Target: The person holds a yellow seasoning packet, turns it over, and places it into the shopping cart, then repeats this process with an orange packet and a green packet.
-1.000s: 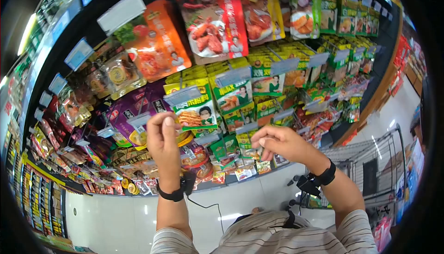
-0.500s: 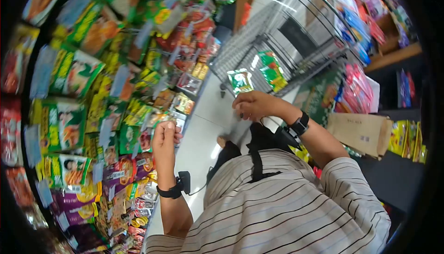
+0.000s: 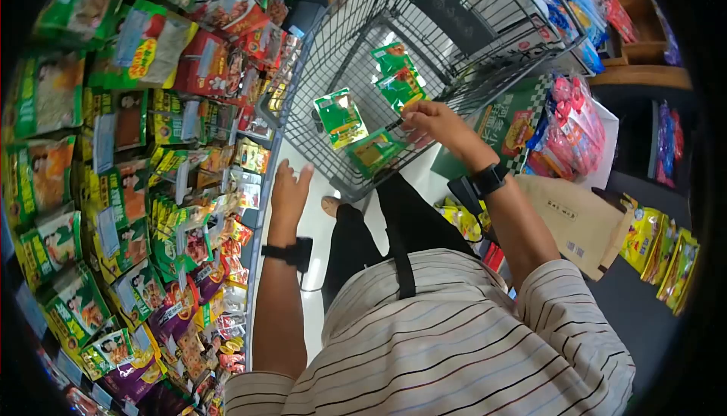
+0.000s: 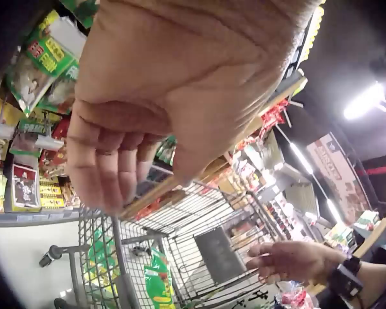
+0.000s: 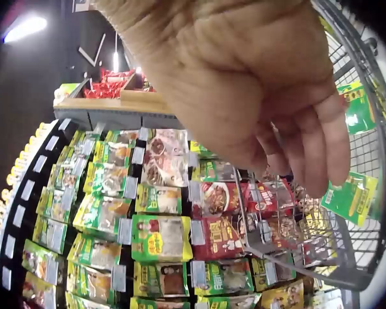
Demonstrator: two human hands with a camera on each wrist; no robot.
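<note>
In the head view my left hand [image 3: 290,200] hangs beside the shelf edge, fingers apart and relaxed, holding nothing. My right hand [image 3: 441,126] is above the near side of a wire shopping cart [image 3: 307,132], its fingers loosely bent with nothing visible in them; whether it touches the rim I cannot tell. Several green packets lie in the cart, among them a green and white one [image 3: 340,117] and a green one [image 3: 376,151]. The left wrist view shows empty, loosely bent fingers [image 4: 112,154] over the cart. Bent fingers [image 5: 309,151] also hang free in the right wrist view.
Shelves of hanging snack packets [image 3: 121,189] line the left side. At the right are a green checked box [image 3: 503,128], pink bagged goods [image 3: 572,132], a brown paper bag [image 3: 572,219] and yellow packets [image 3: 651,242]. White floor [image 3: 310,226] shows between shelf and legs.
The head view has swung from the shelf front down to the cart, which now sits closer to my body. Both hands have left the shelf front, and my left fingers are more spread.
</note>
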